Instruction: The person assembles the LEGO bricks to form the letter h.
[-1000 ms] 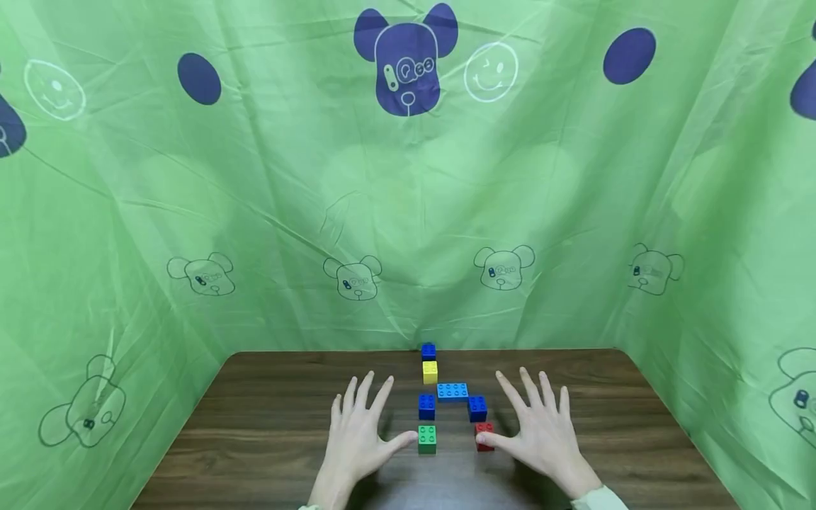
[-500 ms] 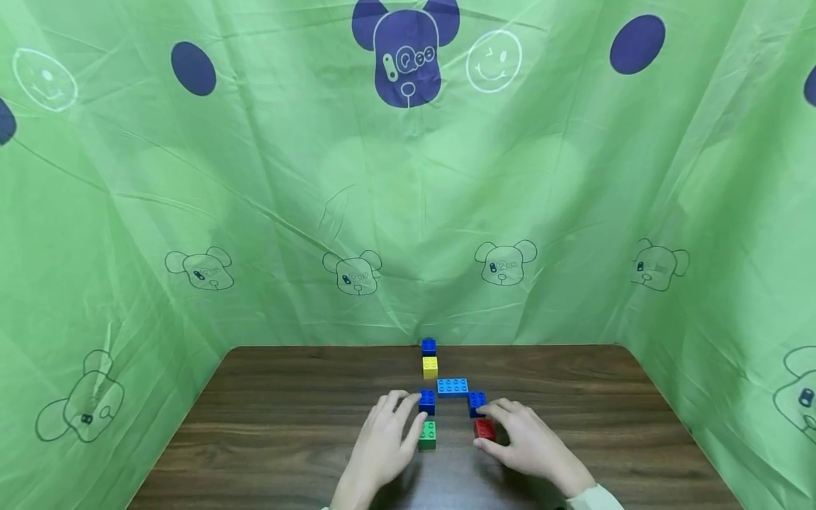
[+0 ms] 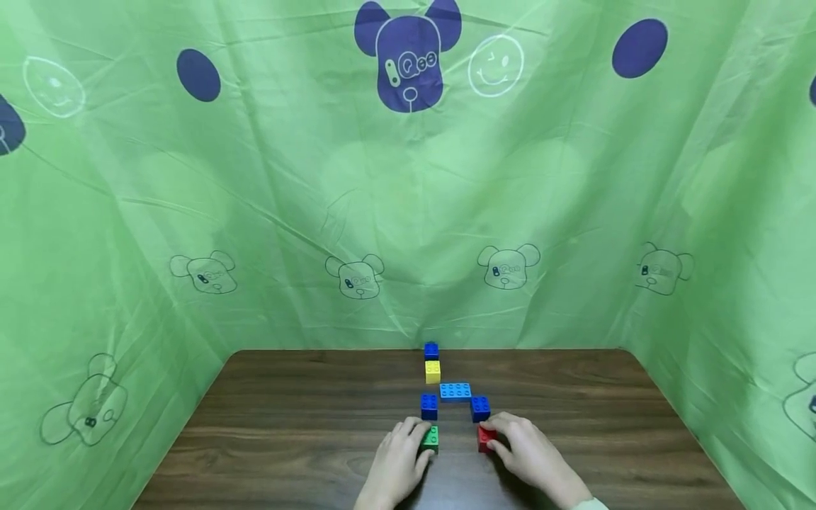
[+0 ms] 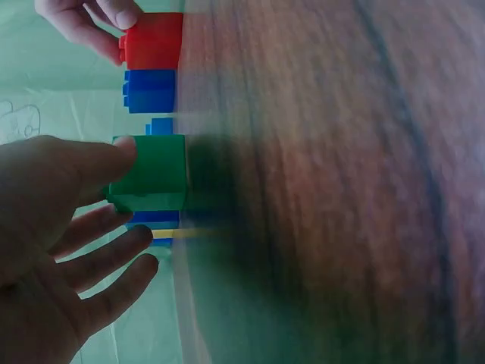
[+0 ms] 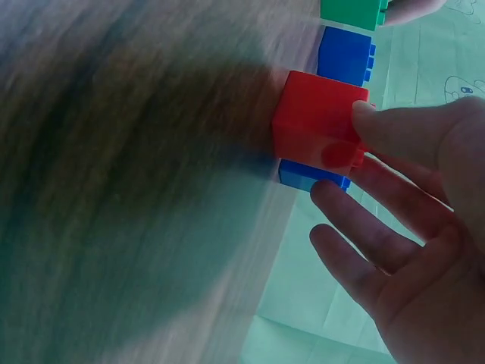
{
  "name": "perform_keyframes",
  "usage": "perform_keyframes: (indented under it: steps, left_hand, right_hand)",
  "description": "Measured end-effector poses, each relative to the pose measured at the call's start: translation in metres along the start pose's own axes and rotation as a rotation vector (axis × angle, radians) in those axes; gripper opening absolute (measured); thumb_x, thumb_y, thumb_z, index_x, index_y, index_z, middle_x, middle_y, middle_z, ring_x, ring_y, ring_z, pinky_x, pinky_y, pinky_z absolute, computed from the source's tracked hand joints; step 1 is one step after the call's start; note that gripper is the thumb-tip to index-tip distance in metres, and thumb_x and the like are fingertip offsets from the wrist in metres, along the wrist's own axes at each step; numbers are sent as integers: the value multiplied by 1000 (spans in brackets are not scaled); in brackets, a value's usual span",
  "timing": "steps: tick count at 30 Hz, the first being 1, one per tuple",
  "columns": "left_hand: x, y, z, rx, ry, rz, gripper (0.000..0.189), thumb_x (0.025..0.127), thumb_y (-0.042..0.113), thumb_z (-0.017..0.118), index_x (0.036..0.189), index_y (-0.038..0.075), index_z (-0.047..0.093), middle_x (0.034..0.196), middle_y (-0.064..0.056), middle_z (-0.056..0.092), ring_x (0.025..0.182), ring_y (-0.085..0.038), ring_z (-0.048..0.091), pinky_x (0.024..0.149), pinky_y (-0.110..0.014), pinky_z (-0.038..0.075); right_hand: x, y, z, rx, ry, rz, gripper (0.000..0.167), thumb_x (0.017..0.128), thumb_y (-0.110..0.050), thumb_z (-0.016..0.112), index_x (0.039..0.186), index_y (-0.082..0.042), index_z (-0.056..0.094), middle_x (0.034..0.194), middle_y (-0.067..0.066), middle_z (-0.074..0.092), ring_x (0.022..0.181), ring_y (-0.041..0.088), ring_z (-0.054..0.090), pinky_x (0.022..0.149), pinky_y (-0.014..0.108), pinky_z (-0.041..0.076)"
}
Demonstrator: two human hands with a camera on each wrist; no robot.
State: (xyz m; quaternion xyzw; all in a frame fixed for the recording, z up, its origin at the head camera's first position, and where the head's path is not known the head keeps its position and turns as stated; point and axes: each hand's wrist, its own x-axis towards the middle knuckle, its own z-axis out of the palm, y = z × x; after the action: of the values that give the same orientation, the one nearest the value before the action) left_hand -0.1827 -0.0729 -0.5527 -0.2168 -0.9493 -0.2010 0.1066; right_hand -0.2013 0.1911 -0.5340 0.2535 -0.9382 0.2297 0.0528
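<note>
- Since half a second ago, left hand [image 3: 397, 457] and right hand [image 3: 530, 453] have moved nearer, their index fingers drawn back from the left dark blue brick [image 3: 429, 406] and right dark blue brick [image 3: 481, 409].
- Left hand holds the green brick [image 3: 431, 440] in a narrow pinch, thumb on its near side; its other fingers extend loosely in the left wrist view.
- Right hand pinches the red brick [image 3: 484, 438] between thumb and finger, the remaining fingers spread apart.
- Both gripped bricks are at the near end of the layout, green left, red right, studs up.
- Each has a dark blue brick just beyond it.
- Between and slightly beyond those two lies the long light blue brick [image 3: 455, 392].
- Farther off, on the left, is the yellow brick [image 3: 433, 372], with the far dark blue brick [image 3: 431, 351] just behind.
- Brown wooden table [image 3: 287, 411] bears all seven; green cloth [image 3: 287, 177] hangs behind.
</note>
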Motion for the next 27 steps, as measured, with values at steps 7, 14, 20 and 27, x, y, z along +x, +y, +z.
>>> perform_keyframes:
  steps: [7, 14, 20, 27]
  left_hand:
    - [-5, 6, -7, -148, -63, -2, 35, 93, 19, 74, 125, 11, 64, 117, 0, 66, 106, -15, 65, 87, -36, 57]
    - [-11, 19, -15, -309, -210, -35, 41, 93, 20, 75, 130, 11, 62, 115, 5, 60, 102, -5, 60, 82, -28, 55]
    - [-18, 11, -2, -384, -213, 17, 36, 91, 19, 77, 123, 10, 66, 108, 5, 59, 96, -3, 60, 78, -23, 52]
    - [-17, 1, 5, -469, -230, 21, 33, 88, 22, 80, 118, 11, 69, 107, 7, 64, 96, -2, 60, 82, -23, 52]
  right_hand:
    - [3, 3, 1, 43, 1, 10, 25, 88, -9, 78, 113, -8, 75, 109, 4, 74, 104, 23, 71, 85, 41, 58]
    - [6, 2, 0, 71, -1, 32, 25, 88, -4, 75, 112, -9, 71, 106, 5, 72, 100, 24, 71, 81, 40, 59]
    - [4, 1, 1, 94, -44, 51, 28, 89, -4, 75, 116, -8, 70, 111, 8, 72, 104, 28, 70, 82, 42, 59]
    - [2, 0, -2, 110, -101, 75, 31, 90, -5, 73, 121, -2, 69, 116, 15, 71, 108, 34, 68, 85, 46, 57]
